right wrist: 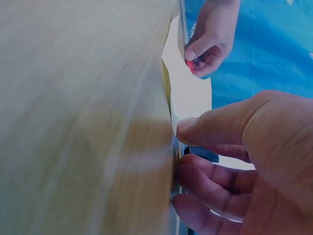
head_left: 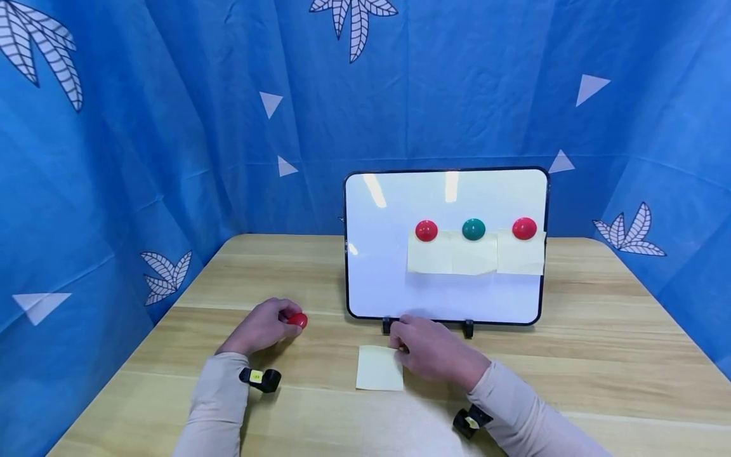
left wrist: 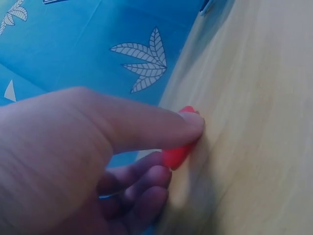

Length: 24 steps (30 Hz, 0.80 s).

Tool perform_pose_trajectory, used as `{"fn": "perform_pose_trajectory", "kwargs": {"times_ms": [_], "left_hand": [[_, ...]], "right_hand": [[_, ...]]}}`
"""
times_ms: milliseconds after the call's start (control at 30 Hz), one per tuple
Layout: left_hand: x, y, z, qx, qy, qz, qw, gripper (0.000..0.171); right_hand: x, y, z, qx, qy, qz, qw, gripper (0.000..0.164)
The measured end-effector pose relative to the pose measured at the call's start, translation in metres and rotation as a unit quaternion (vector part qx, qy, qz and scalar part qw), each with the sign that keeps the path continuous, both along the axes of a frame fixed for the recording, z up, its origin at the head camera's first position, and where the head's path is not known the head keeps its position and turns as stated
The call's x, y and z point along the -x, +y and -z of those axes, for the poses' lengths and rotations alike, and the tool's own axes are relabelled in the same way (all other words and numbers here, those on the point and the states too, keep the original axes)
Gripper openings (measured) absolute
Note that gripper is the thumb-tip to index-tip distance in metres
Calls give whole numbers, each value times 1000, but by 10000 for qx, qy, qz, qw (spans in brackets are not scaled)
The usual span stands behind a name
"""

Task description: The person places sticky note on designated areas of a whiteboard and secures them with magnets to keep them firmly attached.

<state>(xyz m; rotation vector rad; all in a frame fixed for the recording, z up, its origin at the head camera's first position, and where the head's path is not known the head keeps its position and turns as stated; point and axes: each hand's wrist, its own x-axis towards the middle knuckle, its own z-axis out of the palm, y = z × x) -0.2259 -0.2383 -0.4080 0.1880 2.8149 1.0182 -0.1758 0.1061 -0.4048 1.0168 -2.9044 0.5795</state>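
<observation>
My left hand (head_left: 264,327) pinches a round red magnet (head_left: 297,320) at the left of the table. In the left wrist view the thumb lies over the magnet (left wrist: 178,156), close to the wood. Right of it, a pale yellow sticky note (head_left: 377,369) is in front of the whiteboard (head_left: 377,285). My right hand (head_left: 428,349) grips this note by its right edge. In the right wrist view the thumb presses on the note (right wrist: 193,93), which curves up a little from the table; the index fingertip behind it is partly hidden.
On the whiteboard, three similar notes hang side by side under a red magnet (head_left: 426,230), a green magnet (head_left: 473,229) and another red magnet (head_left: 524,228). Black feet (head_left: 468,329) support the board. A blue patterned curtain (head_left: 468,114) surrounds the wooden table (head_left: 617,355).
</observation>
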Motion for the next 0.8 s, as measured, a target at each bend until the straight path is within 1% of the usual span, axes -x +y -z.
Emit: {"fn": "perform_pose_trajectory", "kwargs": {"times_ms": [267, 500, 600, 800], "left_hand": [[3, 2, 3, 47, 249, -73, 9997, 30], [4, 4, 4, 40, 348, -90, 9993, 29], [5, 4, 6, 33, 410, -62, 9991, 29], [6, 2, 8, -76, 433, -41, 9990, 28]], "right_hand": [[1, 1, 0, 72, 80, 7, 9999, 11], [2, 0, -1, 84, 208, 108, 9997, 7], [3, 0, 0, 154, 240, 148, 9995, 8], [5, 0, 4, 353, 480, 266, 9979, 11]]}}
